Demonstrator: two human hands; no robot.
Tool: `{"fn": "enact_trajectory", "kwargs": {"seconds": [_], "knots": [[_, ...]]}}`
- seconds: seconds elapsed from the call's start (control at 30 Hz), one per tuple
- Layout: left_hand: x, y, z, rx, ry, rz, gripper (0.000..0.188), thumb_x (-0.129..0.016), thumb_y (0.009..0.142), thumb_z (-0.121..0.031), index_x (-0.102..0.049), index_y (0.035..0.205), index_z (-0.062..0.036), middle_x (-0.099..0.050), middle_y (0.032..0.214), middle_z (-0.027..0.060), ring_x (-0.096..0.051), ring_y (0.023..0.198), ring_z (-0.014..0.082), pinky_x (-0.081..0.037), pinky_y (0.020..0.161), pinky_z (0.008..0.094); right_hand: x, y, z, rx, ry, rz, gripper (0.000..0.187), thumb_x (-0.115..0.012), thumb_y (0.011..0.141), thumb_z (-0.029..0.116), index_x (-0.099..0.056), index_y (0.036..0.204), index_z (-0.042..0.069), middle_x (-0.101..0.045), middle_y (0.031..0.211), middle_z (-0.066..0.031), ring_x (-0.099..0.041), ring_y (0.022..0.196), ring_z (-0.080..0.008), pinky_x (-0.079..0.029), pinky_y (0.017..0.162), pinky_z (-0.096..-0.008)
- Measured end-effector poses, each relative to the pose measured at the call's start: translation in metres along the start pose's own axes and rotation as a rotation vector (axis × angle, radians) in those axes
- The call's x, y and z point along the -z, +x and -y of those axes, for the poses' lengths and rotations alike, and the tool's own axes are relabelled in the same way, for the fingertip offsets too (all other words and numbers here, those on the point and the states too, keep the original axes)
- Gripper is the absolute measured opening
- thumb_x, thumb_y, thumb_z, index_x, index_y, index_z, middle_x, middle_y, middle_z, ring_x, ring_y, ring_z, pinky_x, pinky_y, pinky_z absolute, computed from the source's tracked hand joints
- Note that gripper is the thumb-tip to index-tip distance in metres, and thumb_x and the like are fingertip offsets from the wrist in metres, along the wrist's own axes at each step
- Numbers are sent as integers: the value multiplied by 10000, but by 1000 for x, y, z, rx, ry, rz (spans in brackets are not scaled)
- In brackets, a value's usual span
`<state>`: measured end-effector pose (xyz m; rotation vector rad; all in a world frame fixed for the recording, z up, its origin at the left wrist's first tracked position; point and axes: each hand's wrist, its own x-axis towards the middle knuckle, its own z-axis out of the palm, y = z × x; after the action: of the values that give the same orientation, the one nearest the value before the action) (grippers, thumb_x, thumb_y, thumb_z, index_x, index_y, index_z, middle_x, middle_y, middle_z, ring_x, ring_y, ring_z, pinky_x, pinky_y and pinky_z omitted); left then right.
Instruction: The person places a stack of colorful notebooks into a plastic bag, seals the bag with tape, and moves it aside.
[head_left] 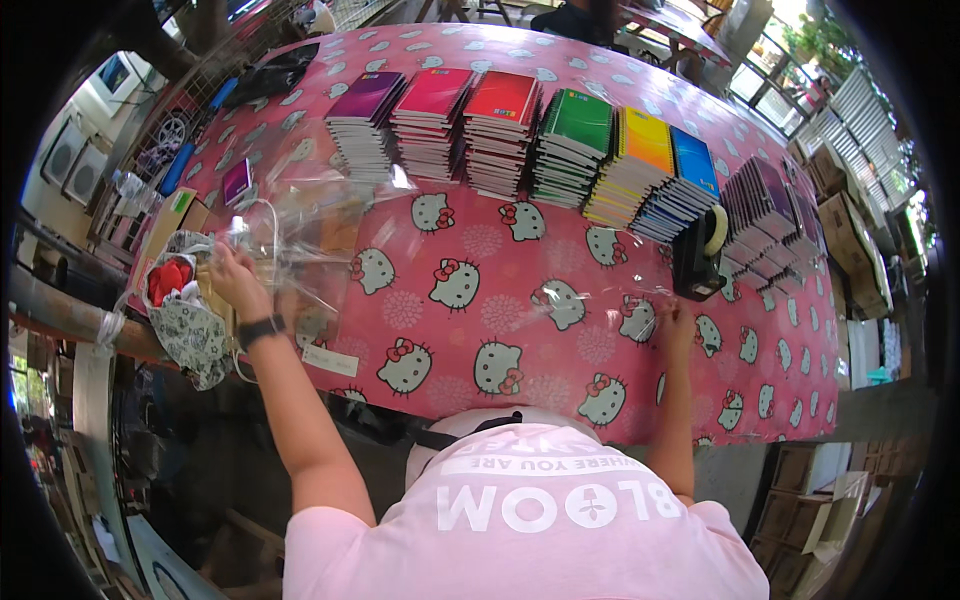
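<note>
My left hand (237,280), with a dark band at the wrist, reaches over the table's left edge beside a patterned cloth bag (195,335) and a pile of clear plastic (310,225). Its fingers point forward, partly lost in glare, and look apart. At the right, my right hand (679,320) is low over the table, fingers pinched together at the end of a thin clear plastic piece (590,300). Just beyond it stands a black tape dispenser (697,262) with a roll of tape. A small white label strip (330,361) lies near the front left edge.
Spiral notebooks stand stacked along the far side: purple (365,95), pink (435,92), red (502,97), green (578,122), yellow (646,140) and blue (694,160). More dark purple notebooks (765,210) are at right. A single purple notebook (237,182) lies at left. Cardboard boxes (855,240) stand beyond.
</note>
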<state>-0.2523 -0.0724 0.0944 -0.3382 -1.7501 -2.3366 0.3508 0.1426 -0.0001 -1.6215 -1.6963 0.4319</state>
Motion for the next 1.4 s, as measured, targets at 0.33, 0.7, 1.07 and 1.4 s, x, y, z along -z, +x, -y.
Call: {"fn": "enact_trajectory", "kwargs": {"seconds": [0.33,0.7,1.07,1.4], "knots": [[42,108,28,-136,730,-445,587,-647,768,-210,-360,1182,90,-487,1107,281,-533,961,388,-438,823,433,-42,-50,133,612,-408,543,607,-713,662,266,-494,1219,168,-429,1284,-139,-356,1201,-359,-325,925,-555],[-48,-266,-43,-659,443,1476,510,-578,734,-117,-476,1234,-113,-519,1219,94,-423,1197,279,-276,985,529,-95,-93,135,734,-272,561,696,-728,620,426,-487,1234,205,-292,1391,-158,-252,1267,-408,-233,950,-614],[-18,-197,35,-559,1072,1053,627,-512,836,-430,-351,1354,-116,-240,1435,166,-214,1303,404,-174,1009,599,-38,-67,128,579,-230,561,742,-737,635,374,-450,1266,110,-345,1365,-160,-286,1244,-386,-243,966,-531],[-232,8,6,-829,932,694,321,-619,788,-261,-599,976,-1,-592,995,172,-546,975,332,-452,842,402,-53,-32,175,567,344,474,216,-619,754,44,-623,970,36,-616,986,-121,-544,957,-284,-401,853,-362]]}}
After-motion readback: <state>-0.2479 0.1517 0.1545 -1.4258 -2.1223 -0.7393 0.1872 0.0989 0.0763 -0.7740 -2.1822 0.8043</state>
